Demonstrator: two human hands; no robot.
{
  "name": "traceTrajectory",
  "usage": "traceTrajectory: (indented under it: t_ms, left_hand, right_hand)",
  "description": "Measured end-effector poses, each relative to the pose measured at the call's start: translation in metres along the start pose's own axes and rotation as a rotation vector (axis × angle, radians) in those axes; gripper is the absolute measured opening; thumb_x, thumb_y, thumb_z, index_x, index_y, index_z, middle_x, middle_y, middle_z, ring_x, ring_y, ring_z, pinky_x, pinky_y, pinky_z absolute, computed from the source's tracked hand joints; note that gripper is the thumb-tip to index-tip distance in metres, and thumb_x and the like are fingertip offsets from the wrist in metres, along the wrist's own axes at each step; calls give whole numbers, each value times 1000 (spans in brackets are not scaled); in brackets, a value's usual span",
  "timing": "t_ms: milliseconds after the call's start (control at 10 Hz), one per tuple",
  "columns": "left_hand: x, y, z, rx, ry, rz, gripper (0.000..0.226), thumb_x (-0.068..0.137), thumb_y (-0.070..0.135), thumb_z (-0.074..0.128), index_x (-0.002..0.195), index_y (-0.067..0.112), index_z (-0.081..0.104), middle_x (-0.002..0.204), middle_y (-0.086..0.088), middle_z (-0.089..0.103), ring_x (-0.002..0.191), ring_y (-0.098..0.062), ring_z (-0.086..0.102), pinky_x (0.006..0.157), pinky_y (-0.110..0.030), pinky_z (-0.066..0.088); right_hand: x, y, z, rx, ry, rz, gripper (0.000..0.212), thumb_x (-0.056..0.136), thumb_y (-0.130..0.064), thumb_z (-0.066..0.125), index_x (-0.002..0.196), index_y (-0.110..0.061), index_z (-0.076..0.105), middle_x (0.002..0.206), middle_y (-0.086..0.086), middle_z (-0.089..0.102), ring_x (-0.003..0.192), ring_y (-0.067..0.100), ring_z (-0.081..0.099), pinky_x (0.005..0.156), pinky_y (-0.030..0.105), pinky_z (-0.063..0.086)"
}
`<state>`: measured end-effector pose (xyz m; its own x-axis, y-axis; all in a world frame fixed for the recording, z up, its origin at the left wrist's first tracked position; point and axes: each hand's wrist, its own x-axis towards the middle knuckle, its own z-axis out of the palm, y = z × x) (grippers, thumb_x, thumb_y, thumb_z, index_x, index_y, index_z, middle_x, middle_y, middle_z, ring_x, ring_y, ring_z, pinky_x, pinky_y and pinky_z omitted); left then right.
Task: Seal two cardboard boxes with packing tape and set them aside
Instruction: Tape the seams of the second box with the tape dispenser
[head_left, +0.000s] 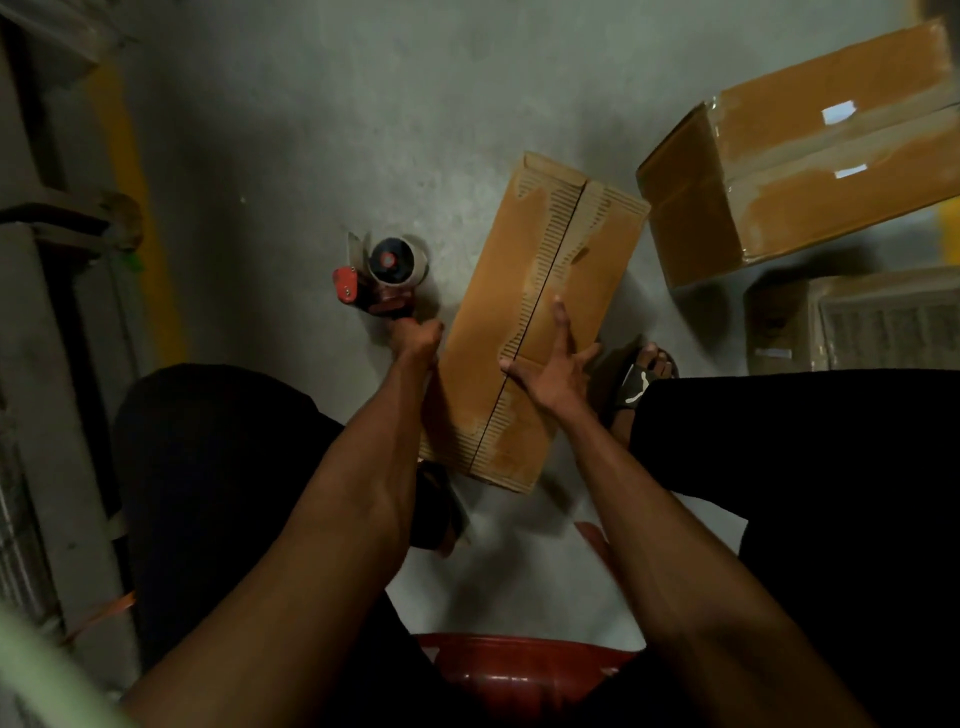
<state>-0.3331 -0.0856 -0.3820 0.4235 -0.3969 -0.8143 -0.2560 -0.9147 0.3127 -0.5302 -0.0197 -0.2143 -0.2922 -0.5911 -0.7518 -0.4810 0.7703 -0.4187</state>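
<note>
Cardboard box (535, 322) sits on the concrete floor (291, 130) between my knees, long and narrow, flaps closed with the centre seam running lengthwise, old tape scars along it. My right hand (550, 364) lies flat on the box top near the seam, fingers spread, grip open, pressing the flaps down. My left hand (415, 340) is just left of the box, grip closed round the handle of the red tape dispenser (384, 280), roll facing up. A second, bigger box (800, 171) lies tilted up-right of the main box, glossy tape on it. Another carton (857, 322) sits right of the box, beyond my sandalled foot (647, 374).
</note>
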Motion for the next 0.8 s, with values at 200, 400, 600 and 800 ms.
traceTrajectory:
  t_ms: [200,400,600,800]
  left_hand:
    - [-19,18,-24,49,-119,-1,9,86,18,64,79,16,58,97,-13,65,87,-28,70,69,-31,54]
    - [-62,47,-52,-202,-10,61,27,95,14,56,119,6,66,138,-22,60,127,-36,59,97,-35,51]
    - [-113,62,-67,-260,180,133,35,83,27,63,110,5,69,106,-17,72,98,-36,69,83,-41,59]
    - [-151,55,-74,-165,46,219,7,66,17,56,61,14,60,59,-5,57,57,-24,54,57,-34,42]
  right_hand:
    - [6,6,4,-18,32,-11,117,77,-42,86,155,-56,0,158,30,-2,133,58,40,110,57,38]
    - [4,3,2,-29,15,9,119,77,-42,85,154,-58,-4,160,31,-8,137,60,34,110,59,38]
    - [-5,-5,-2,-23,-36,28,120,76,-42,86,154,-57,-3,162,28,-20,145,59,19,113,62,32]
    - [-14,-16,4,4,-61,20,115,80,-38,85,157,-53,0,162,31,-12,143,56,25,112,57,35]
